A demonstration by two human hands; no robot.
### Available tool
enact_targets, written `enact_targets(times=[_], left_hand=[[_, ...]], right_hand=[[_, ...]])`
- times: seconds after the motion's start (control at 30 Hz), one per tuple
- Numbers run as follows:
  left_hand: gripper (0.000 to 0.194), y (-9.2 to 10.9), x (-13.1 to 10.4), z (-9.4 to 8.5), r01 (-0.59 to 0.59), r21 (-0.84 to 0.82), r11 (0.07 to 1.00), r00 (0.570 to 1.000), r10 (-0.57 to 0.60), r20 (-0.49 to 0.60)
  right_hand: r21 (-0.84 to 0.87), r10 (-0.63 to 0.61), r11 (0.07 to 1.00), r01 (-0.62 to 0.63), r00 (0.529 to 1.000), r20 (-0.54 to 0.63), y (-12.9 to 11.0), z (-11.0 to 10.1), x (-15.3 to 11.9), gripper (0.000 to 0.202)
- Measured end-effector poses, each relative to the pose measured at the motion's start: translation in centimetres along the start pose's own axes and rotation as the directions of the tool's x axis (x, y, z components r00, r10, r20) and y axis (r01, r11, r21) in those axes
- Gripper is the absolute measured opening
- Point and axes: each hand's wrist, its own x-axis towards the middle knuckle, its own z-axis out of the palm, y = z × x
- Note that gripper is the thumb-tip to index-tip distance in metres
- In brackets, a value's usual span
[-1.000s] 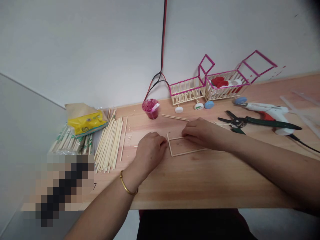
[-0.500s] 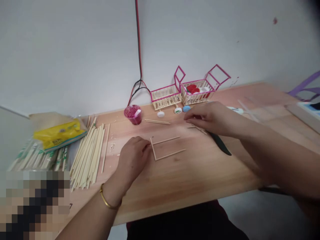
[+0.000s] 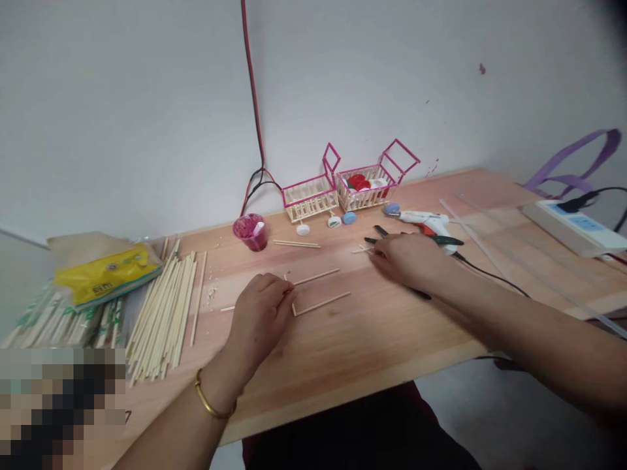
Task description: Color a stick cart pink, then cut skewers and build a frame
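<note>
My left hand [image 3: 262,310], a gold bangle at its wrist, has thumb and forefinger closed at the short side of a three-sided stick frame [image 3: 321,304] lying on the table. Whether the fingertips grip the stick is hard to make out. To the right, my right hand [image 3: 409,261] reaches down over a few short sticks [image 3: 361,249] beside dark-handled pliers [image 3: 382,230]; its fingertips are closed and what they hold is hidden. A white glue gun [image 3: 426,220] lies just behind that hand. Two thin sticks [image 3: 296,243] rest between the hands, farther back.
Along the wall stand a purple-stained cup [image 3: 251,232] and two small stick carts [image 3: 309,198] with bottle-cap wheels. Long sticks [image 3: 164,313] and a yellow packet [image 3: 105,271] are at left. A power strip [image 3: 573,225] and clear rods lie at right.
The view has shifted to the right, bringing the glue gun and power strip into sight. My right hand has lowered toward the short sticks and pliers. My left hand stays at the frame.
</note>
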Motion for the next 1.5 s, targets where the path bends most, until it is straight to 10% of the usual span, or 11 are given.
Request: enact_targets(times=[0.3, 0.87, 1.13, 1.5], left_hand=[[0.014, 0.0, 0.1, -0.3, 0.009, 0.009, 1.0, 1.0, -0.009, -0.008], [0.012, 0.7, 0.0, -0.8, -0.032, 0.038, 0.999, 0.989, 0.037, -0.145], [0.019, 4.1, 2.2, -0.5, -0.134, 0.154, 0.979, 0.971, 0.098, 0.22], [0.02, 3.7, 1.6, 1.6, -0.111, 0.108, 0.988, 0.989, 0.099, 0.109]], right_hand=[[0.263, 0.018, 0.964, -0.03, 0.999, 0.048, -0.9, -0.3, 0.0, 0.021], [0.89, -0.073, 0.457, -0.003, 0.997, 0.041, -2.5, 0.9, 0.6, 0.014], [0.876, -0.223, 0.483, 0.02, 0.97, 0.101, -1.9, 1.5, 0.3, 0.009], [0.828, -0.222, 0.56, 0.009, 0.965, 0.141, -2.0, 1.5, 0.3, 0.007]])
